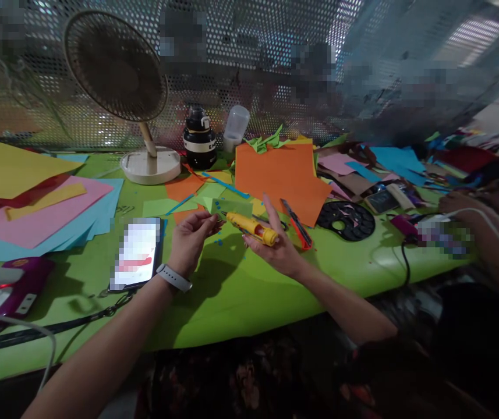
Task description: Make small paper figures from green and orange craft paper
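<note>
Two bare hands at a green desk [214, 314], seen from the wearer's head. The yellow tool [252, 226], pen-shaped and open along one side, lies in the right hand [274, 252] above the middle of the desk. The lower fingers curl around its body from beneath, while the index finger stands away, raised and blurred; this grip probably steadies the barrel while leaving its upper side uncovered. The narrow tip is directed at the left hand [188, 240], presumably so that both meet at one spot. There, thumb and index finger are pressed together at their ends; a small dark item shows beside them, but whether it is pinched cannot be told.

Small blue scraps [220, 234] lie below and between the hands. A red-handled cutter [300, 230] rests just beside the right hand, placed, one may judge, for easy reach; the black palette [363, 227] lies beyond it. Orange paper [275, 169] occupies the rear, apparently to spare the front for handwork. The phone [137, 251] lies screen up beside the left wrist, a position suited to glancing. At the right edge, a co-worker's hand [454, 203] appears near a purple device [406, 228].
</note>
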The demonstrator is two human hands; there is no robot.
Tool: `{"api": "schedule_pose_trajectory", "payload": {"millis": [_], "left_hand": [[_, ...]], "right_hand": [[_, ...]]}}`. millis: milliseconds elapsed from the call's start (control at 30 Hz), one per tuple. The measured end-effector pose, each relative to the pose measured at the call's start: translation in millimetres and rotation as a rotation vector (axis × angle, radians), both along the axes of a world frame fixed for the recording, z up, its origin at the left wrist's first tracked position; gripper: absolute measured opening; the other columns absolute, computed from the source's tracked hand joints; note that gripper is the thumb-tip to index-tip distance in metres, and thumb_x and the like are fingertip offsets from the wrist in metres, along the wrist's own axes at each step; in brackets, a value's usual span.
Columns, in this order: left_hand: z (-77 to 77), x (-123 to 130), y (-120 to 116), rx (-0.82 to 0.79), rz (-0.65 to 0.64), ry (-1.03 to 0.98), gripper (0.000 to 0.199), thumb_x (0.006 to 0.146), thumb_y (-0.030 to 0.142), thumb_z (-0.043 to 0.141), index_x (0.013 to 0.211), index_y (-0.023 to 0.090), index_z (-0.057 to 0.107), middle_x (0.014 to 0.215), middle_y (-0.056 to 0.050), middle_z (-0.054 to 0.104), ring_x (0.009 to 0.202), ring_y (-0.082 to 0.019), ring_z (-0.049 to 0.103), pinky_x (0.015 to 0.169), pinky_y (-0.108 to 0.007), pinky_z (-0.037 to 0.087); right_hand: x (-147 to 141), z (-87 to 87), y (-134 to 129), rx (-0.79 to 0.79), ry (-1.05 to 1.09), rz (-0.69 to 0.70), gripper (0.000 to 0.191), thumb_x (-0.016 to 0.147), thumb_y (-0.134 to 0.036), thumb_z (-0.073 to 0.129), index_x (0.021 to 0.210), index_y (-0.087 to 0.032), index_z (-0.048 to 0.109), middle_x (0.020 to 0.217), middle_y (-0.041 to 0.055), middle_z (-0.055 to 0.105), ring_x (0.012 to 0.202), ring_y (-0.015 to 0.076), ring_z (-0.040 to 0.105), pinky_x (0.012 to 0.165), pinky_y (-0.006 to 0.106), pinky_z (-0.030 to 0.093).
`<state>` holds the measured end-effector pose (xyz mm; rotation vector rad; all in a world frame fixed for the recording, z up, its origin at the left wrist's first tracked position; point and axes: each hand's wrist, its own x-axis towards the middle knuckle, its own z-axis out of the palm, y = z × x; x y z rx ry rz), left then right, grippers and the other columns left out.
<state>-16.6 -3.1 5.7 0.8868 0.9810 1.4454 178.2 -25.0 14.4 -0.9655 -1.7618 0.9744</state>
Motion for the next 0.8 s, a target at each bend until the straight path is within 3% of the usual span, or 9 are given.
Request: {"api": "schedule_pose_trajectory", "payload": {"millis": [233,467,800], "left_hand": [[-0.9,0.4,-0.7,0.016,-0.027,0.033,0.028,0.066,0.029,0.083,0.085,0.015,0.067,0.077,-0.004,0.075,0.071,-0.016,0.071,0.076,-0.03,0.056],[-0.3,0.3,-1.3,0.015,-0.035,0.049,0.021,0.069,0.026,0.08,0.084,0.016,0.068,0.077,-0.003,0.075,0.072,-0.015,0.071,0.077,-0.03,0.056],[0.3,0.9,-1.5,0.012,-0.029,0.029,0.023,0.068,0.026,0.081,0.084,0.016,0.067,0.077,-0.003,0.075,0.071,-0.015,0.071,0.077,-0.03,0.057]], "right_hand": [[-0.2,-1.4,-1.2,-0.02,-0.014,-0.008,0.089,0.087,-0.037,0.061,0.155,-0.026,0.005,0.096,0.005,0.063,0.083,0.0218,0.063,0.08,0.042,0.056],[0.5,-2.1,-0.1,-0.004,-0.026,-0.008,0.089,0.087,-0.035,0.061,0.155,-0.025,0.006,0.092,0.0039,0.063,0.084,0.0204,0.063,0.091,0.046,0.054],[0.4,0.2,-2.4,-0.004,-0.042,-0.007,0.089,0.088,-0.033,0.06,0.155,-0.026,0.002,0.102,0.0059,0.065,0.086,0.0202,0.063,0.086,0.042,0.057]]}}
